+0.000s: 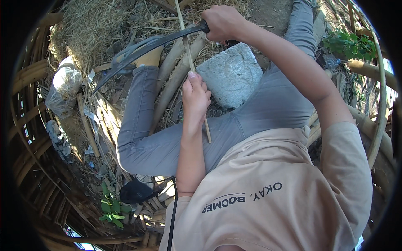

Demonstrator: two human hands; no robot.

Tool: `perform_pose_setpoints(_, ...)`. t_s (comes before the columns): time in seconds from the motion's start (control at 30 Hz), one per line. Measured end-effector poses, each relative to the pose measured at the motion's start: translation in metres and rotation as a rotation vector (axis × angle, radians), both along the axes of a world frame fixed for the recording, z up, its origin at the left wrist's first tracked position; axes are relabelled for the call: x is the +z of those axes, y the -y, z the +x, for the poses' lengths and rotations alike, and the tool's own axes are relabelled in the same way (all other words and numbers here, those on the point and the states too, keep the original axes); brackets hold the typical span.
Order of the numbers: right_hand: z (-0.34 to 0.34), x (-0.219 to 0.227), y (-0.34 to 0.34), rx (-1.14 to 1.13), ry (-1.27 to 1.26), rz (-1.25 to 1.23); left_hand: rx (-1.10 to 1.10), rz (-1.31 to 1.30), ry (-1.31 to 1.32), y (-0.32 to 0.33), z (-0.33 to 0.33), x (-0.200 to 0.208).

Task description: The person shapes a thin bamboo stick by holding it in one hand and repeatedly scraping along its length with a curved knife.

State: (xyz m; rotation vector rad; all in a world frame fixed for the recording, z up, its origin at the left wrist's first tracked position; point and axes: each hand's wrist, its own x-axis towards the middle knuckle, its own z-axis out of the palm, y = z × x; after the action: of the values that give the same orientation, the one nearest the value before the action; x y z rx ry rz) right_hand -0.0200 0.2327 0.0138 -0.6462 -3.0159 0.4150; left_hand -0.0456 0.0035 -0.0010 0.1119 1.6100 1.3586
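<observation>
My left hand (196,94) is closed round a thin, pale bamboo strip (188,54), its thumb lying along the strip. The strip's lower end shows below the hand, over my thigh, and its upper end runs out at the top of the picture. In my right hand (222,23), closed round a handle that the fingers hide, is a long dark curved sickle (146,49). Its blade reaches to the left and crosses the strip above my left hand. Whether the edge touches the strip I cannot tell.
Between my legs lies a pale stone block (232,75). Thick bamboo poles (176,83) lie beside it. Dry straw (94,25) covers the ground at the upper left, near a clear plastic bag (65,88). A black cap-like object (136,191) lies by my left knee. Bamboo slats surround the place.
</observation>
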Motion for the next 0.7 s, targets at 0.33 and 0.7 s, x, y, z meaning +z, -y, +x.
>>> perform_pose_setpoints(0.33,0.007,-0.010,-0.053,-0.137,-0.072,0.083,-0.016,0.076,0.184,0.005,-0.006,0.002)
perform_pose_setpoints(0.7,0.006,0.006,-0.009,0.022,0.041,-0.008,-0.033,0.343,0.727,0.013,-0.031,-0.006)
